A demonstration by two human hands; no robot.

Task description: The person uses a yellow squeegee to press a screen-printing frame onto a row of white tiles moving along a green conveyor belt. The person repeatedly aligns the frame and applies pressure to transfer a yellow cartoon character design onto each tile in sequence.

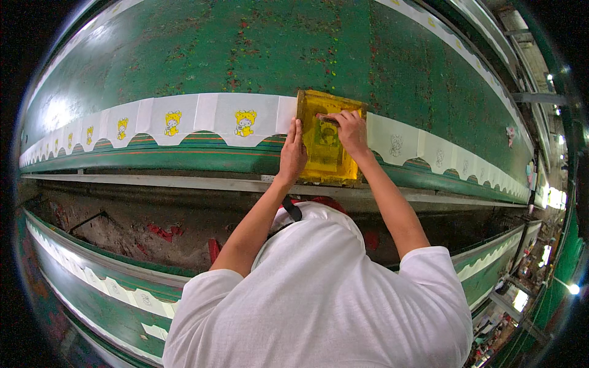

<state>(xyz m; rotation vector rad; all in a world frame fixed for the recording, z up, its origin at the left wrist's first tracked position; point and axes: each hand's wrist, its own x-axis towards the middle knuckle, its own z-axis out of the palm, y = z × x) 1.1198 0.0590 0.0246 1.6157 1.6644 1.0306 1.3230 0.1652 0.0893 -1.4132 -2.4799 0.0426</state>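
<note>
A yellow screen-printing frame point(311, 161) lies over the white cloth strip point(211, 116) on the long green table point(184, 49). My left hand point(293, 153) grips its left edge, fingers stretched along the rim. Inside the frame, my right hand point(352, 132) is closed round a small brownish squeegee point(325, 118), above a darker patch of the mesh. Left of the frame, the strip carries yellow-and-grey cartoon figures point(245, 122). To the right, the figures point(396, 145) show only in thin dark outline.
Along the table's near side runs a pale metal rail point(184, 180). A dark gap with red scraps point(164, 232) separates it from another green table point(101, 299) with similar printed strips. More strips line the far edge. Beams and a lit lamp point(573, 289) stand at the right.
</note>
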